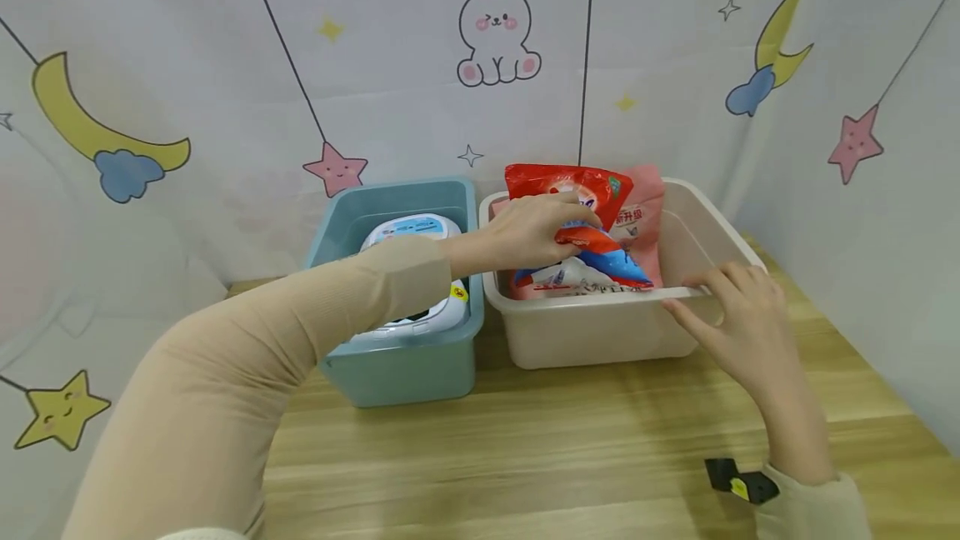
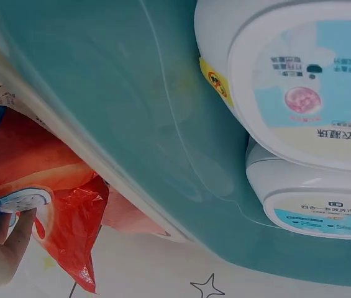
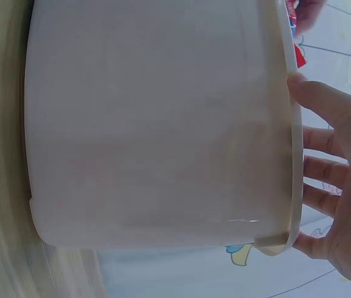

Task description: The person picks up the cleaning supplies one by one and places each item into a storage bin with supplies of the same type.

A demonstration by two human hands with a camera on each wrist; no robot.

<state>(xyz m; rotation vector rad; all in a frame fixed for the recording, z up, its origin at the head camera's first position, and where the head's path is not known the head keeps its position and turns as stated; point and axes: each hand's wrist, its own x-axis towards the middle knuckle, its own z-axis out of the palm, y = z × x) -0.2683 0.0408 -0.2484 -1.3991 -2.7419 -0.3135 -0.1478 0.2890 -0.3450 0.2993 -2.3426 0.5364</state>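
My left hand (image 1: 525,232) reaches across the blue-green bin and grips a glossy red-and-blue plastic bag (image 1: 551,182) in the white bin. In the left wrist view the fingers (image 2: 18,239) press into the bag's printed side, and its red corner sticks up past the rim. My right hand (image 1: 750,323) holds the near right rim of the white bin (image 1: 600,332). The right wrist view shows its thumb (image 3: 315,99) on the outer side and the other fingers behind the rim. A pink bag (image 1: 648,198) stands behind the red one, and a white printed pack lies below it.
The blue-green bin (image 1: 408,369) stands left of the white one, holding white laundry-bead tubs (image 2: 312,81) with printed lids. Both bins rest on a wood-grain table (image 1: 525,457). A patterned white curtain (image 1: 420,107) hangs close behind. A black strap (image 1: 742,482) is at my right wrist.
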